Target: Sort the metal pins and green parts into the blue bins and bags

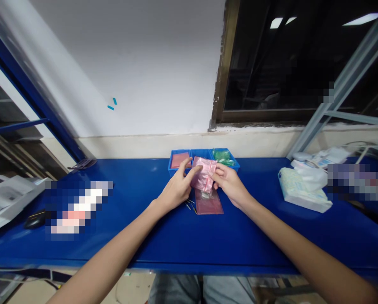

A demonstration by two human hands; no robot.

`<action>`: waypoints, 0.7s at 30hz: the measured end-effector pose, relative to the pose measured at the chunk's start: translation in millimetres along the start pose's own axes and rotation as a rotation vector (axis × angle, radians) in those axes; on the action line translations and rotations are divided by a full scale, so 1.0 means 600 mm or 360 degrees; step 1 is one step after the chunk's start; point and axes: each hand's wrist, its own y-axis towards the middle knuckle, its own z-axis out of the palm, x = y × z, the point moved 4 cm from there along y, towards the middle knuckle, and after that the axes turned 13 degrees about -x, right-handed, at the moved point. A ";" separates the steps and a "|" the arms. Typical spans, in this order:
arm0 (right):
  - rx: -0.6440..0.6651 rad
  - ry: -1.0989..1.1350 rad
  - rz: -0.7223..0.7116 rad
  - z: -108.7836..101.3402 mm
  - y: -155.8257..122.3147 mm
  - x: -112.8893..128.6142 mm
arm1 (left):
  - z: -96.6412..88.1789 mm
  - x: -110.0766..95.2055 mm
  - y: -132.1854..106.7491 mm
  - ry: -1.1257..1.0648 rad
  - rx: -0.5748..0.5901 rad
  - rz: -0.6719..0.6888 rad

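Observation:
A small pink plastic zip bag [203,174] is held up between my two hands over the blue table. My left hand [181,182] grips its left side, with thumb and fingers closed on it. On the right edge, near the bag's red seal line, my right hand [226,180] pinches it. Below lies another pink bag [209,205] flat on the table. Several thin pin-like pieces [191,205] lie beside it, partly hidden by my left hand. Behind my hands stand blue bins: one holds pink bags [180,160], another green pieces [223,157].
A tissue pack [304,189] sits on the right of the blue table [258,236]. On the left are a black mouse [35,219] and a white tray [13,200] with papers. Metal frame posts rise at both sides, and a wall with a window stands behind.

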 end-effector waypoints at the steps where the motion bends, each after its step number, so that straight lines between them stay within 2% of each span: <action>1: 0.0028 0.0058 0.0059 0.002 -0.002 0.002 | 0.000 0.003 -0.001 0.0021 -0.0017 0.0016; 5: 0.0165 0.0255 0.0364 0.010 -0.016 0.008 | -0.003 0.011 -0.004 0.0101 -0.0083 0.0070; 9: 0.0124 0.0258 0.0416 0.007 -0.021 0.007 | -0.010 0.004 -0.003 0.0098 -0.0115 0.0099; 13: 0.0119 0.0031 0.0345 0.007 -0.016 0.002 | -0.020 -0.003 0.003 0.0038 -0.0162 -0.0017; 16: 0.0082 -0.0115 0.0165 0.006 -0.012 0.008 | -0.026 -0.003 0.006 0.0075 -0.0215 -0.0086; 19: 0.0167 -0.0195 0.0024 0.007 -0.010 0.011 | -0.030 -0.001 0.007 0.0088 -0.0314 -0.0107; 21: 0.0157 -0.0171 0.0019 0.004 -0.008 0.008 | -0.029 0.002 0.006 0.0080 -0.0391 -0.0161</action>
